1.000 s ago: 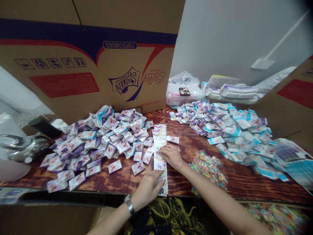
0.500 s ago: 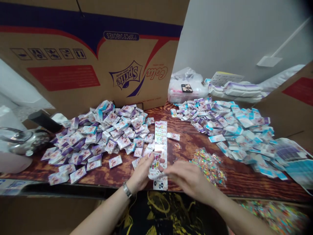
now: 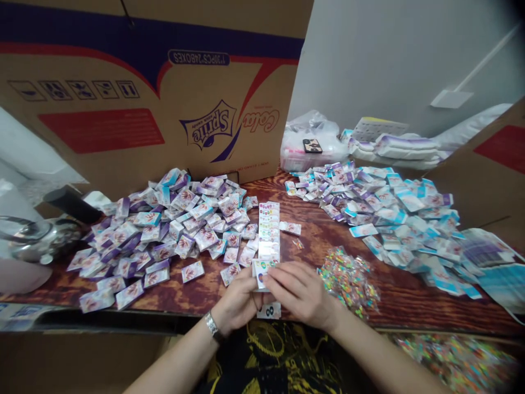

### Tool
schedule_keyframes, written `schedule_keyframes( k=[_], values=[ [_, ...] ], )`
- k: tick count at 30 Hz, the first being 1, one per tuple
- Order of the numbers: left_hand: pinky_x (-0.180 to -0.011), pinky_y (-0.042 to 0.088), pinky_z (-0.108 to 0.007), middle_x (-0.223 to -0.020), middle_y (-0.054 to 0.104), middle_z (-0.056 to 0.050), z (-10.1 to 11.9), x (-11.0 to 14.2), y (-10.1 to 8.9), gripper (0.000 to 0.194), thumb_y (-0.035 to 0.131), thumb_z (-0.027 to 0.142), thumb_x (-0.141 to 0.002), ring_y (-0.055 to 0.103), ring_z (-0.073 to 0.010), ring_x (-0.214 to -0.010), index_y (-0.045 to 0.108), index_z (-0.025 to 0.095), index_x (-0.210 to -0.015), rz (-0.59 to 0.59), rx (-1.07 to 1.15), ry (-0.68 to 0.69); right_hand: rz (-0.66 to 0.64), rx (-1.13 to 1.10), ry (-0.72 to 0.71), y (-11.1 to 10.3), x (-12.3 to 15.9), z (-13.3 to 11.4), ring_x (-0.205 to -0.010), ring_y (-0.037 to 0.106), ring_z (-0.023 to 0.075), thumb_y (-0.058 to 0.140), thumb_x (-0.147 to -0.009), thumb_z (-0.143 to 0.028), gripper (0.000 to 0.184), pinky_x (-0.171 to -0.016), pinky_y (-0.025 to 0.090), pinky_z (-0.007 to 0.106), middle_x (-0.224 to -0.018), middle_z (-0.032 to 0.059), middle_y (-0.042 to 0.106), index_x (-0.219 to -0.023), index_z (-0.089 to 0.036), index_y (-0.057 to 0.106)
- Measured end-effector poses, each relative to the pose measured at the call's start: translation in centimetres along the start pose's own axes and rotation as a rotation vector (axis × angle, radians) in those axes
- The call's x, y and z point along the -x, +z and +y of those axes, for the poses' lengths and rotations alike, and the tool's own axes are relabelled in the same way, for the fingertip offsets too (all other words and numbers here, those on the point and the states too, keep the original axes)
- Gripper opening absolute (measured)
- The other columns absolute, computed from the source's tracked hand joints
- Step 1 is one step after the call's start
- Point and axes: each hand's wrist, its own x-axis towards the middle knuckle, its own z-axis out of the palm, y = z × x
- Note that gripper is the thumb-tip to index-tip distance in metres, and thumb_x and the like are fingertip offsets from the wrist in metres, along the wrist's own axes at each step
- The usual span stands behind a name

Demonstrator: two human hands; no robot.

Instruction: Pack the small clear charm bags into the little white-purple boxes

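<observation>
My left hand (image 3: 235, 302) and my right hand (image 3: 299, 291) meet at the table's front edge, both gripping the lower end of a long printed paper strip (image 3: 269, 232). A folded section of it (image 3: 261, 273) shows between my fingers, and its end (image 3: 269, 311) sticks out below my hands. A heap of purple-and-white packets (image 3: 164, 235) lies left of the strip. One loose packet (image 3: 290, 228) lies to its right. A clear bag of colourful small pieces (image 3: 348, 282) sits near my right hand.
A brown wooden table (image 3: 315, 246) carries a blue-and-white packet heap (image 3: 381, 213). An inverted Sprite carton (image 3: 123, 93) stands behind, with another carton (image 3: 488, 164) at right. A metal pot (image 3: 41, 238) and black cylinder (image 3: 71, 203) are at left. A phone (image 3: 312, 145) lies on a plastic bag (image 3: 311, 142).
My hands have moved from pressing flat on the strip to closing together around its lower end, which is now lifted and folded. The view has shifted slightly.
</observation>
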Motion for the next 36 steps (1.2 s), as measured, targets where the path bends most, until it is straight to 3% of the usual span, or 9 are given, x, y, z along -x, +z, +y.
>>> schedule_keyframes(
  k=[4,7,10,14,19,25,30,33,36],
  values=[
    [-0.083,0.043,-0.032,-0.092,0.066,-0.006,0.3,-0.1,-0.1,0.035,0.063,0.010,-0.058,0.059,-0.0203,-0.089,0.064,0.015,-0.093,-0.166,0.200,-0.052,-0.070,0.093,-0.021,0.4,0.8,-0.9,-0.101,0.056,0.0238,0.046,-0.088,-0.013,0.028,-0.087,0.047,0.041,-0.108,0.0104,0.065,-0.112,-0.010,0.060],
    [-0.080,0.044,-0.031,-0.090,0.067,-0.007,0.4,-0.1,0.2,0.021,0.064,0.022,-0.071,0.060,-0.0191,-0.086,0.066,0.015,-0.091,-0.030,0.127,-0.003,-0.089,0.001,0.006,0.7,0.9,-0.9,-0.097,0.056,0.0214,0.046,-0.089,-0.013,0.025,-0.084,0.047,0.038,-0.099,0.0089,0.066,-0.108,-0.013,0.061],
    [-0.080,0.044,-0.030,-0.092,0.067,-0.006,0.4,-0.1,0.4,0.024,0.061,0.034,-0.079,0.059,-0.0191,-0.087,0.067,0.015,-0.094,0.126,-0.101,0.088,-0.141,-0.252,0.241,0.7,0.4,-0.7,-0.084,0.057,0.0160,0.042,-0.091,-0.014,0.023,-0.072,0.050,0.029,-0.087,0.0063,0.062,-0.103,-0.017,0.061],
    [-0.081,0.045,-0.033,-0.104,0.065,-0.008,0.3,0.2,0.1,0.034,0.053,0.042,-0.084,0.058,-0.0232,-0.095,0.066,0.016,-0.102,0.078,-0.277,0.109,-0.175,-0.546,0.517,0.4,-0.6,-0.2,-0.086,0.056,0.0144,0.046,-0.091,-0.018,0.019,-0.075,0.049,0.026,-0.091,0.0051,0.057,-0.105,-0.021,0.058],
    [-0.084,0.045,-0.032,-0.112,0.061,-0.008,-0.1,0.3,-0.7,0.037,0.061,0.033,-0.080,0.057,-0.0221,-0.097,0.057,0.020,-0.114,0.083,-0.525,0.192,-0.219,-0.501,0.692,0.3,-0.8,0.2,-0.088,0.055,0.0166,0.055,-0.087,-0.024,0.022,-0.077,0.047,0.029,-0.096,0.0048,0.056,-0.109,-0.021,0.054],
    [-0.069,0.046,-0.028,-0.082,0.061,-0.002,-1.4,-1.0,-1.3,0.038,0.055,0.028,-0.082,0.058,-0.0156,-0.069,0.042,0.021,-0.118,0.141,-0.735,0.312,-0.166,-0.533,0.706,1.7,0.7,-0.1,-0.085,0.056,0.0154,0.050,-0.090,-0.023,0.015,-0.075,0.045,0.026,-0.090,0.0041,0.059,-0.101,-0.019,0.058],
    [-0.060,0.041,-0.025,-0.066,0.057,0.002,-0.7,-4.9,-0.9,0.031,0.047,0.027,-0.086,0.055,-0.0153,-0.060,0.043,0.022,-0.116,-0.004,-1.121,0.411,-0.161,-0.460,0.770,1.3,2.8,2.5,-0.080,0.056,0.0161,0.047,-0.091,-0.025,0.016,-0.072,0.043,0.027,-0.083,0.0044,0.061,-0.087,-0.017,0.061],
    [-0.076,0.043,-0.031,-0.092,0.064,-0.007,1.0,-9.5,0.1,0.035,0.044,0.026,-0.087,0.059,-0.0201,-0.083,0.043,0.021,-0.121,-0.182,-1.370,0.466,-0.125,-0.370,1.014,1.1,4.8,6.0,-0.077,0.058,0.0157,0.047,-0.090,-0.033,0.020,-0.069,0.043,0.025,-0.082,0.0024,0.064,-0.088,-0.019,0.061],
    [-0.099,0.030,-0.039,-0.123,0.053,-0.013,2.0,-15.1,1.1,0.038,0.049,0.017,-0.080,0.043,-0.0266,-0.117,0.051,0.019,-0.119,-0.260,-1.454,0.487,-0.109,-0.267,1.205,2.2,6.9,9.0,-0.064,0.058,0.0154,0.042,-0.090,-0.036,0.026,-0.057,0.041,0.024,-0.073,0.0024,0.064,-0.089,-0.017,0.059]
  ],
)
